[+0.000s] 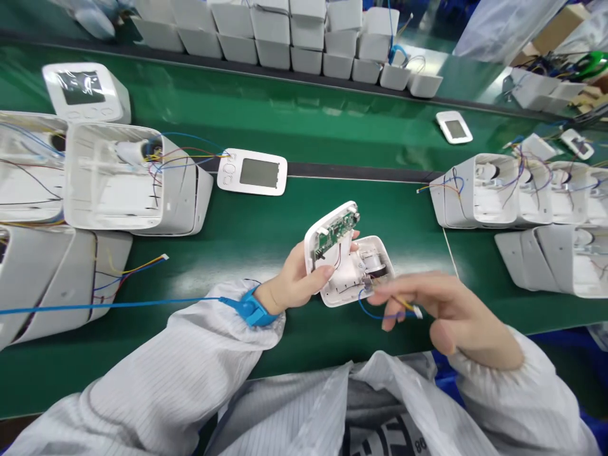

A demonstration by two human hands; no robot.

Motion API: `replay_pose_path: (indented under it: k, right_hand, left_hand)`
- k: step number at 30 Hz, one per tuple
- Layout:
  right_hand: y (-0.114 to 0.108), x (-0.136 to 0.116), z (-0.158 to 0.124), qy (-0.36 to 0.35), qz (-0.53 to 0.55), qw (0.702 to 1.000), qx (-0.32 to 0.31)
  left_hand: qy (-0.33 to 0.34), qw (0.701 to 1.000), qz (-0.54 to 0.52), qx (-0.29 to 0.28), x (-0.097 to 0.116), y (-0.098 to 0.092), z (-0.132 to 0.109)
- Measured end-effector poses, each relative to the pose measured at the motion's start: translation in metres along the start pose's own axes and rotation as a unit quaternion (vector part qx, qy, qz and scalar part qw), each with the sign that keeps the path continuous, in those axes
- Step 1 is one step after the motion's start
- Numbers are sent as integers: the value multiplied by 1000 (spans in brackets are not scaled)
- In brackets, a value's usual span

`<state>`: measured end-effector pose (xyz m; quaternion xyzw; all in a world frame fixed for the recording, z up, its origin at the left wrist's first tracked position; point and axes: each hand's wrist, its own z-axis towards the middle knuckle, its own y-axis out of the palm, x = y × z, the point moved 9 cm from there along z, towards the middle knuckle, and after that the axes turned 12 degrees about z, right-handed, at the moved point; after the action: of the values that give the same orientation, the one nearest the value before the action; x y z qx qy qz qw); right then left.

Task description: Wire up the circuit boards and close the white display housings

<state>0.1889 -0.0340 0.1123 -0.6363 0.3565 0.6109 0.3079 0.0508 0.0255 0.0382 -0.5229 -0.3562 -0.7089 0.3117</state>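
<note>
Tilted up in my left hand (pixel 304 278) is a white front panel (pixel 311 244) with a green circuit board (pixel 336 233) on its inner face. Below and beside it sits an open white housing (pixel 339 288) with a cylindrical part and wiring inside. A blue wrist strap (pixel 256 308) circles my left wrist. My right hand (pixel 441 310) is at the housing's right edge, slightly blurred, its fingers apart and the thumb away from them. Blue and yellow wires with a white connector (pixel 418 311) extend past its fingers; I see no grip on them.
Open white housings (pixel 178 196) with loose wires stand at the left, and more (pixel 451 209) at the right. A white display panel (pixel 259 172) lies behind my hands. White casings (pixel 270 47) line the back shelf.
</note>
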Motion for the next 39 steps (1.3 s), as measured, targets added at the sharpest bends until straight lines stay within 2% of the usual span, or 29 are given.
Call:
replay_pose_path:
  k: [3,6,8,11,13,15,17,19,22,26,28,33,39]
  right_hand:
    - [-12,-9,28,-32,-80,996,36]
    - [-15,-20,54,-89,-174,980,44]
    - [-16,-23,65,-111,-184,975,55]
    - [-20,-11,73,-94,-89,988,82]
    - [-19,2,73,-68,7,993,97]
    - [-17,15,73,-48,82,989,112]
    - [-16,23,73,-37,105,985,133]
    - [-19,25,71,-42,71,982,170]
    - [-21,22,69,-59,-40,973,219]
    - [-15,16,70,-72,-204,951,222]
    - [-12,13,70,-78,-233,945,215]
    - [-9,22,74,-23,-84,979,182]
    - [-12,34,74,9,34,982,187]
  left_hand:
    - [25,1000,9,5,4,-2,-2]
    - [40,998,37,15,7,-5,-3]
    - [50,996,60,37,9,-8,-3]
    - [57,994,80,57,12,-11,-3]
    - [50,994,82,47,12,-9,-2]
    - [37,996,76,34,11,-7,-1]
    - [21,997,64,37,9,-7,-1]
    - [11,997,57,53,7,-9,-2]
    - [21,996,64,61,7,-10,-3]
    - [46,993,93,53,6,-8,-5]
    - [55,991,108,63,6,-10,-6]
    - [69,989,121,45,10,-4,-6]
    - [83,992,98,16,16,5,-4]
